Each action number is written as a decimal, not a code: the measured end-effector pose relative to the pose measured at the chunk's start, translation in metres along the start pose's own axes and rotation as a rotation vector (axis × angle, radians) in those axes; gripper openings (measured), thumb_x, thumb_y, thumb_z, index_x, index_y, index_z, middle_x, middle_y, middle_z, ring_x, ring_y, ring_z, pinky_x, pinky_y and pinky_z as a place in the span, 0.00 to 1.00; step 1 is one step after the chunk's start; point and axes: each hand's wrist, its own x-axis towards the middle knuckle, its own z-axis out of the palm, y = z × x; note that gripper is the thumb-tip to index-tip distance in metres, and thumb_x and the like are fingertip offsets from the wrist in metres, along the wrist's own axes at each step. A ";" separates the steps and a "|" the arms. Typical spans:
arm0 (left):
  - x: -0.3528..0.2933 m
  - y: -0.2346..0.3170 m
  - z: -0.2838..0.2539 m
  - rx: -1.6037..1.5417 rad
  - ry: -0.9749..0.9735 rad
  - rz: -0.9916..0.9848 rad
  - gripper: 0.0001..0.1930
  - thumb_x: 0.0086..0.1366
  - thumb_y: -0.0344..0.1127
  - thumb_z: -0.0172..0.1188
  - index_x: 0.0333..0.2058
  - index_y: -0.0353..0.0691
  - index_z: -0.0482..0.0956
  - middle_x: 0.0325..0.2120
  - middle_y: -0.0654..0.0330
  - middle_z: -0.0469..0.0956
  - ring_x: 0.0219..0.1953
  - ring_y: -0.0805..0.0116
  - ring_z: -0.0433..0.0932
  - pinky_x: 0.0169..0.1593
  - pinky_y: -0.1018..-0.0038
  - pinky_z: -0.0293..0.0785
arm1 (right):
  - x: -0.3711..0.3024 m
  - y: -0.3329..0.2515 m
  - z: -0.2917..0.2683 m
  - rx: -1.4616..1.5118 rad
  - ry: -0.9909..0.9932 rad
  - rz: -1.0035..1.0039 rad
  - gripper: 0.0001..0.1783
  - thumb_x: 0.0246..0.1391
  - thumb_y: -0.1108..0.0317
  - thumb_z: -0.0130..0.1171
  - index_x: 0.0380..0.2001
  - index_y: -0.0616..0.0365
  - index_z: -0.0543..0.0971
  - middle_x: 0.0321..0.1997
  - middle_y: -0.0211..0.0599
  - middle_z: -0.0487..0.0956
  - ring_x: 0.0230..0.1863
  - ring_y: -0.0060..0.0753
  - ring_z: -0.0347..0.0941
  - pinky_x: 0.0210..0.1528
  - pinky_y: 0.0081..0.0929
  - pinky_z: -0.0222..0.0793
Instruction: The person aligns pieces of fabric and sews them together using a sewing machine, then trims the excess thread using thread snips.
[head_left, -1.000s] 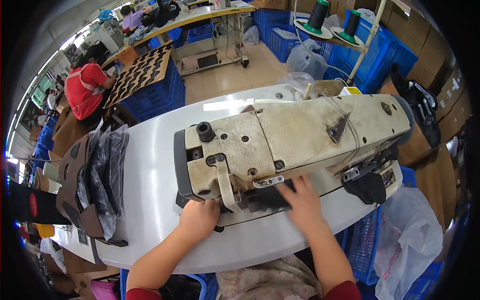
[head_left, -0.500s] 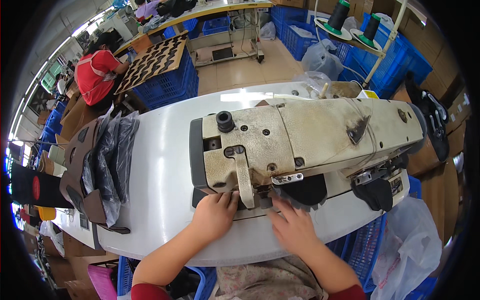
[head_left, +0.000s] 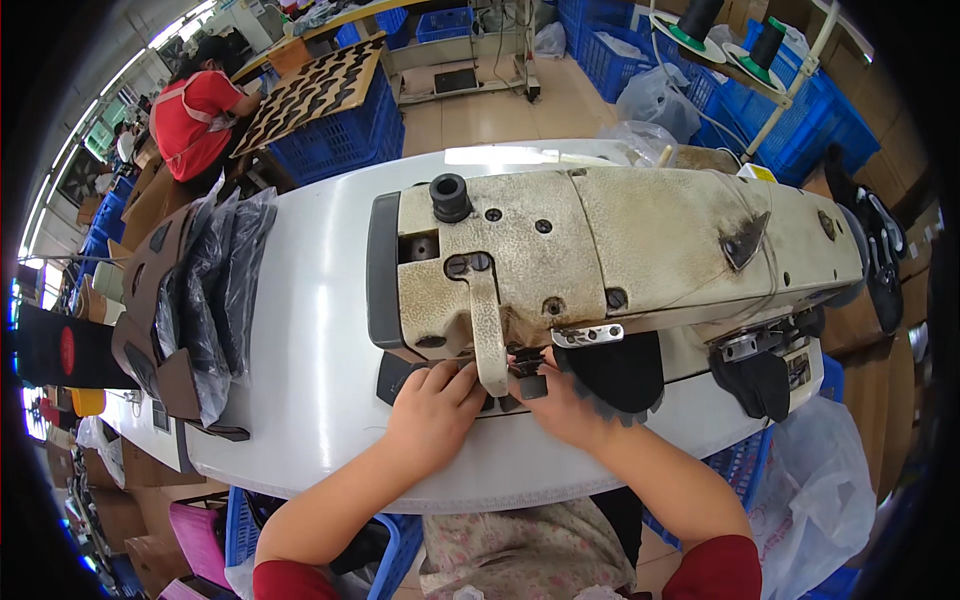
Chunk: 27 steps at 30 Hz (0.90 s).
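A cream sewing machine [head_left: 500,220] with worn, stained paint spans the white table. My left hand [head_left: 435,410] is in front of its needle area, fingers curled close together over a flat black piece [head_left: 393,378] that sticks out to the left. My right hand [head_left: 560,408] is on the other side of the presser lever [head_left: 486,340], beside a dark round knob [head_left: 533,386]. Its fingers are bent inward, and the tips are partly hidden by machine parts. A black rounded part with a toothed edge [head_left: 615,372] is just right of that hand.
Brown cut pieces [head_left: 150,300] and plastic-wrapped dark pieces [head_left: 235,290] lie at the table's left. Black thread cones [head_left: 767,50] stand at the far right. Blue crates [head_left: 335,140] and a person in red [head_left: 195,125] are beyond the table. A clear plastic bag [head_left: 815,480] hangs at right.
My right hand has moved left and up, closer to the needle area. My left hand stays by the black piece. The whole view has shifted slightly.
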 end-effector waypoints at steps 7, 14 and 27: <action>-0.004 -0.005 0.002 0.077 0.079 0.121 0.22 0.53 0.32 0.52 0.49 0.33 0.75 0.49 0.53 0.74 0.46 0.57 0.76 0.44 0.64 0.71 | 0.017 -0.008 -0.021 0.168 0.057 0.072 0.13 0.41 0.71 0.62 0.35 0.55 0.81 0.36 0.38 0.79 0.39 0.41 0.76 0.41 0.33 0.71; -0.004 -0.006 0.001 0.136 0.029 0.124 0.22 0.54 0.33 0.51 0.48 0.32 0.75 0.50 0.52 0.74 0.50 0.58 0.75 0.47 0.66 0.71 | 0.031 -0.013 -0.036 0.160 0.080 0.118 0.05 0.42 0.73 0.58 0.26 0.54 0.79 0.30 0.33 0.77 0.34 0.39 0.74 0.35 0.34 0.69; 0.000 0.001 0.007 0.180 0.065 0.036 0.19 0.53 0.33 0.55 0.45 0.36 0.79 0.47 0.54 0.76 0.48 0.58 0.75 0.47 0.65 0.71 | 0.034 -0.009 -0.031 0.162 0.118 0.047 0.02 0.47 0.72 0.59 0.23 0.53 0.76 0.26 0.32 0.73 0.30 0.37 0.72 0.31 0.33 0.66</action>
